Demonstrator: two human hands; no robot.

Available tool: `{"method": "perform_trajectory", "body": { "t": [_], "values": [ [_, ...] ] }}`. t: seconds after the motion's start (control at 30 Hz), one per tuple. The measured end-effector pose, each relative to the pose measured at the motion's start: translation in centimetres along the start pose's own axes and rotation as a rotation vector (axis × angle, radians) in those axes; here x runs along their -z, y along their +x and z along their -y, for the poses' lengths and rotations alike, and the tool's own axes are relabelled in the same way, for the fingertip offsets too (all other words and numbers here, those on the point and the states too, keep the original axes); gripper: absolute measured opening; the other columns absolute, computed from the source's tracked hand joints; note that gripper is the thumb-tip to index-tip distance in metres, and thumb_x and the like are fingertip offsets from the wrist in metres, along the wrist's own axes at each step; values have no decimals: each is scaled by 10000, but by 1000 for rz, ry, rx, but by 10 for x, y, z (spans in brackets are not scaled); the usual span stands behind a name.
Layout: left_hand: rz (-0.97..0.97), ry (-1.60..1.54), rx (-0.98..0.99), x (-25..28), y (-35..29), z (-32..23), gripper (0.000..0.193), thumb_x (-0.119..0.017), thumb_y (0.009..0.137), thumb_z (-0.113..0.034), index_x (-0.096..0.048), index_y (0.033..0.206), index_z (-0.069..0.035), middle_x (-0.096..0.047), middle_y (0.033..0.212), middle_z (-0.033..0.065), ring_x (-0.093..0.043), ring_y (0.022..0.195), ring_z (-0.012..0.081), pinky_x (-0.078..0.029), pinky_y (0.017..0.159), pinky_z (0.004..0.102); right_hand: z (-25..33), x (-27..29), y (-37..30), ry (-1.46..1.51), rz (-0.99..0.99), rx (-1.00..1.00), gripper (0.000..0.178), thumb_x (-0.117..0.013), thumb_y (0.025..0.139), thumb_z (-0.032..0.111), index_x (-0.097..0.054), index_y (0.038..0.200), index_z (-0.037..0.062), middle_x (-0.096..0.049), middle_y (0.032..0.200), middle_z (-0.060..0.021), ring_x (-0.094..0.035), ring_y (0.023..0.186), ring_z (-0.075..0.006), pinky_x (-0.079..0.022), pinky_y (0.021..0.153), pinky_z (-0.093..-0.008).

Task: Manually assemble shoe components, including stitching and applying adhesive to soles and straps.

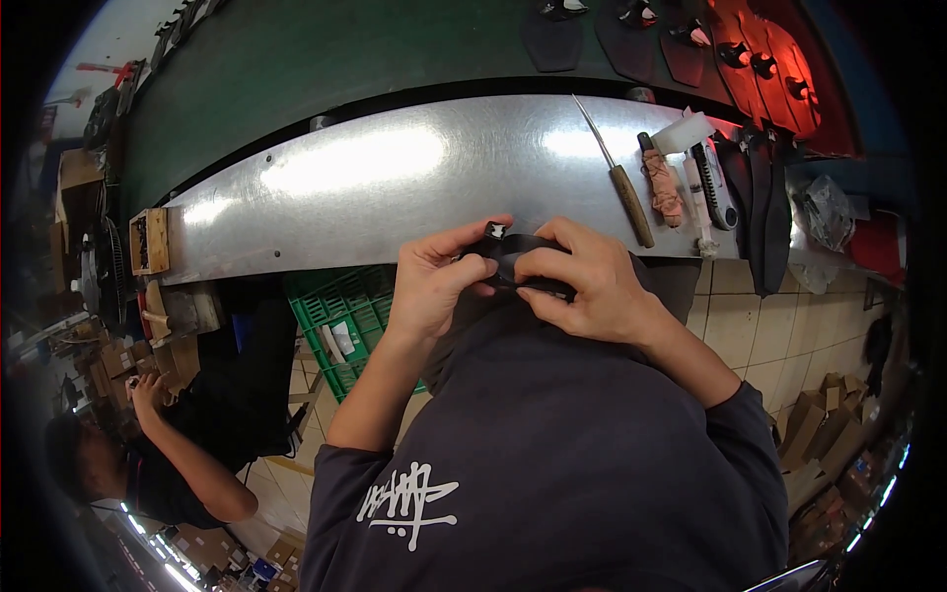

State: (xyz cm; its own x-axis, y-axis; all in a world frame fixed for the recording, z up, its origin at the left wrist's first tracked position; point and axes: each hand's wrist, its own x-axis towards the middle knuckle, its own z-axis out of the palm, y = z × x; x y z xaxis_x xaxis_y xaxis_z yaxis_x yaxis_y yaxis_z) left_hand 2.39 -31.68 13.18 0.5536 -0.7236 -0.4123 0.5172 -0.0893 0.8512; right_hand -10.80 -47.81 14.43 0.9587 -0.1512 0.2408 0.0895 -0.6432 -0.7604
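At the near edge of the metal bench, I hold a black flexible piece with a small shiny silver-and-white end between both hands. My left hand pinches it close to that end, thumb and fingers pressed on it. Opposite, my right hand grips the other side, its bent fingers and thumb closed on the dark material. Much of the piece is hidden by my fingers, so its exact kind cannot be told. Right of my hands lies an awl with a wooden handle, its point facing away.
Beside the awl lie a tool with a wrapped handle, a cutter knife and a white block. Black pieces hang over the bench edge. A green crate stands below; a co-worker's arm is at left.
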Motion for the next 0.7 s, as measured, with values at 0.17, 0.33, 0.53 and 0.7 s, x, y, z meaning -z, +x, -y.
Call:
{"method": "perform_trajectory", "body": {
  "t": [0.17,0.33,0.53,0.7],
  "values": [
    [53,-199,253,5,1,-9,396,-582,759,74,-657,1142,11,-670,1136,99,-680,747,126,-553,566,188,5,-6,-1,-116,-148,177,209,-749,678,134,-657,865,138,-550,860,-97,-597,731,-253,-472,586,-342],
    [155,-245,207,3,-2,-13,458,-538,828,-32,-544,1281,31,-630,1219,145,-668,850,108,-531,532,167,10,-1,-2,-99,-163,211,213,-750,694,144,-664,889,131,-549,851,-86,-593,726,-250,-475,585,-340],
    [111,-53,96,3,-6,-4,367,-477,932,-114,-567,1273,-13,-647,1068,45,-606,836,64,-501,555,194,11,-1,-5,10,-207,34,248,-711,771,66,-636,1008,69,-611,866,-111,-614,693,-264,-487,593,-355],
    [113,8,126,1,-6,-5,319,-448,933,-105,-595,1207,-32,-641,1009,36,-600,773,68,-482,544,203,3,-2,-9,53,-161,-38,181,-729,784,88,-594,900,56,-602,724,-93,-598,609,-254,-466,547,-345]
  ]
}}
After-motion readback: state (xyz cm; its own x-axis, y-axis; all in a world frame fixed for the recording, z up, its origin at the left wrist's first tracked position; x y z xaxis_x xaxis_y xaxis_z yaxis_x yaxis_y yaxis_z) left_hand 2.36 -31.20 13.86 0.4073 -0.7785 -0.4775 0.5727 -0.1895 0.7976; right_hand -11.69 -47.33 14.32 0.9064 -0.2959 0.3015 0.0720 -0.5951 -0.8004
